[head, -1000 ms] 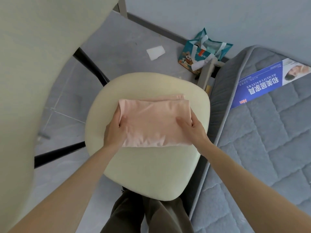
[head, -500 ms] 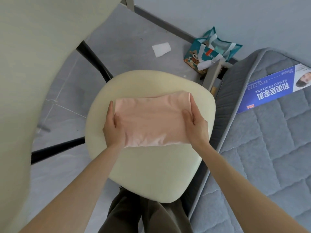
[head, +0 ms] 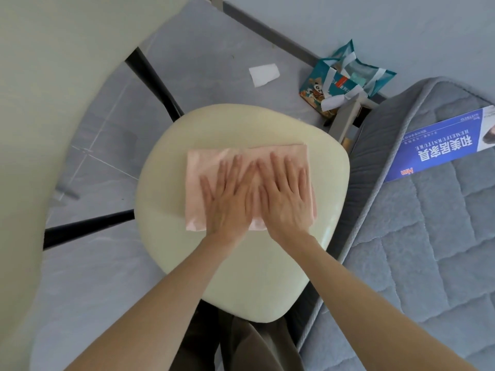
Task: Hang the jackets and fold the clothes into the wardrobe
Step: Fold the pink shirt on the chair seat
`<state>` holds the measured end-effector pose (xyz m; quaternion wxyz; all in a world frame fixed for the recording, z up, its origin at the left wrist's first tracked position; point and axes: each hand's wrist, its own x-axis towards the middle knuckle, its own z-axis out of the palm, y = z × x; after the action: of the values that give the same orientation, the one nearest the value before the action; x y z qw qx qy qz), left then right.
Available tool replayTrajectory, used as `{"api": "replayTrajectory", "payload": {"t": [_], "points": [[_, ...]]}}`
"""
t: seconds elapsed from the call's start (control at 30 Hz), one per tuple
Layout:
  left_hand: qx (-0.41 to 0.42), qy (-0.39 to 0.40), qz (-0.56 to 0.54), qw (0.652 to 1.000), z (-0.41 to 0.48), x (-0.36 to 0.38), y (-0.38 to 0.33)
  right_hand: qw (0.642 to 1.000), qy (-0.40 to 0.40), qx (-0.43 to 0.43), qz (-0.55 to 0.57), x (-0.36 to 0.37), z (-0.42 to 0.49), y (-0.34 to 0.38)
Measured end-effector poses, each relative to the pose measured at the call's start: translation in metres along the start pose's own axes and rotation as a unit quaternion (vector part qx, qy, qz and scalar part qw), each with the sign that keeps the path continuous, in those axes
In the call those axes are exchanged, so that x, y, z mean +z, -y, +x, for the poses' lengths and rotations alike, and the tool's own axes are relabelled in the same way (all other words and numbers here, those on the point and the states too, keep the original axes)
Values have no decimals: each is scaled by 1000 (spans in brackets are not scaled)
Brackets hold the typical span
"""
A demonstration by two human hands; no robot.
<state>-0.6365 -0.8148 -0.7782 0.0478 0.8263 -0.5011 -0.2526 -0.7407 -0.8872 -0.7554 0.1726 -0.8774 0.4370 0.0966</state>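
both palms flat on the folded pink cloth

at the far left of the frame a pale cream curved panel (head: 40, 129) fills the edge, and black bars (head: 152, 76) run out from behind it across the grey floor (head: 203, 49). the cream seat cushion (head: 241, 277) sits at centre, and the folded pink cloth (head: 211, 167) lies on its far half as a neat rectangle. bare cushion shows to the cloth's left, along its far edge, and over the whole near half. my left hand (head: 227, 199) and right hand (head: 284, 199) lie side by side on the cloth, palms down, fingers straight and spread; they grip nothing and only press. the cloth's right edge lies close to the seat's right rim.

a white paper scrap (head: 263, 74) lies on open floor beyond the seat. right of it a teal gift bag (head: 337, 81) stands with its mouth open; i cannot tell what is inside. only a narrow dark gap separates the seat from the grey quilted mattress (head: 428, 250), which carries a blue label (head: 442, 145).
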Motion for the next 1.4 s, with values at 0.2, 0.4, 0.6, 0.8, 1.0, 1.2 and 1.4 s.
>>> {"api": "replayTrajectory", "payload": {"t": [0.2,0.4,0.6,0.8,1.0,1.2,1.4], "points": [[-93,-17,21,995,11,5,25,999,-15,36,-20,19,6,-24],[-208,-9,-84,975,-1,-17,35,985,-23,162,52,11,-1,-25],[-319,-60,-288,901,-2,-31,28,952,-38,207,224,-4,-11,-23],[-303,-75,-329,891,7,-27,30,935,-9,246,256,-8,11,-30],[-289,-104,-377,874,0,-26,32,937,-8,207,282,-6,12,-41],[-263,-104,-394,874,-37,-45,23,931,-19,209,299,-22,-19,-34],[-233,-89,-414,876,-103,-74,12,931,-51,193,307,-55,-80,-16]]}}
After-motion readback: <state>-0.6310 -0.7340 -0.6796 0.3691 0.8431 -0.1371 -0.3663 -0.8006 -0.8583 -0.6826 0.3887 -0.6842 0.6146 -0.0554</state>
